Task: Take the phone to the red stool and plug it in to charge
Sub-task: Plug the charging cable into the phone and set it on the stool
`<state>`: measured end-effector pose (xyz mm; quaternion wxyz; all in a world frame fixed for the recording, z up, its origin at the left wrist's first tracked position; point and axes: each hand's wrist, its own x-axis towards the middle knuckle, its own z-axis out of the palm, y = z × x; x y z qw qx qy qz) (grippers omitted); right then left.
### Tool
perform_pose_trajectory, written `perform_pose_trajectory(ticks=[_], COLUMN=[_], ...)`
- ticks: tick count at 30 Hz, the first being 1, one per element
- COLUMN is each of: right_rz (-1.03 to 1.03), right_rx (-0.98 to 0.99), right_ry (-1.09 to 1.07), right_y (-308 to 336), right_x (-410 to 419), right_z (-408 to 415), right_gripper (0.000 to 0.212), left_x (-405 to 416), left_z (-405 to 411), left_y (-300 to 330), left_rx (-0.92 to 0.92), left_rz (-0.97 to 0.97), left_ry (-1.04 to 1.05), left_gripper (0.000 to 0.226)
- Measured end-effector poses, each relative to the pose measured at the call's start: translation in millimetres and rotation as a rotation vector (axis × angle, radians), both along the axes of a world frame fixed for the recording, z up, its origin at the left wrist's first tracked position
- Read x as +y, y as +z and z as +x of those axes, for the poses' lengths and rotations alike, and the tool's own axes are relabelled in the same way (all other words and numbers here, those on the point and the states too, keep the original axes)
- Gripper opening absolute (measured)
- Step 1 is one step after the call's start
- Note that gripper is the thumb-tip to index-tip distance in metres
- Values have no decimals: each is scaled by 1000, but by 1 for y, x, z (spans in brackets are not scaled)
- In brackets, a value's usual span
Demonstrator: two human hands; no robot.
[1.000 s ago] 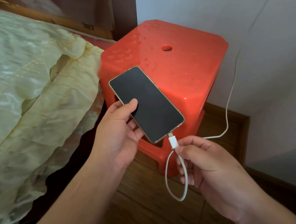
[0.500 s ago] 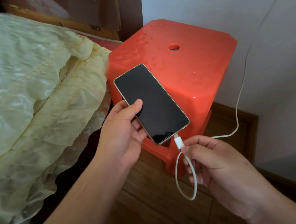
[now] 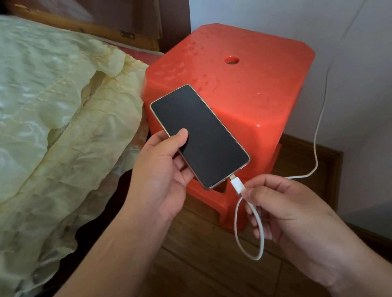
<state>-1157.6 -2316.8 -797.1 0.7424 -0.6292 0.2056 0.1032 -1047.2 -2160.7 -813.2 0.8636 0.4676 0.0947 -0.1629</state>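
phone ×1, left hand gripping | cable ×1, plug at port, right hand pinching | red stool ×1

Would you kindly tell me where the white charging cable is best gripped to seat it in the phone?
Grip the white charging cable's stiff rectangular plug housing, pinched on its flat faces, coming from the lower right in line with the black, gold-edged phone. The right hand already pinches just behind it; the limp cord would only buckle. The left hand steadies the phone.
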Motion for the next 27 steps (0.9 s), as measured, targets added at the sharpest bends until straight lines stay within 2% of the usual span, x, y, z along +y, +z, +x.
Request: perform_pose_trajectory(ticks=[7, 16, 27], right_rz=[5, 37, 37], right_rx=[-3, 12, -52], right_ry=[-18, 31, -23], right_y=[0, -2, -7], right_x=[2, -2, -5], right_z=[-2, -2, -2], right_gripper=[16, 13, 11], left_x=[-1, -2, -8], left_z=[-4, -7, -11], left_y=[-1, 1, 6], left_rx=[9, -36, 17], left_rz=[-28, 41, 20], left_ry=[-1, -41, -52], left_gripper=[22, 17, 20])
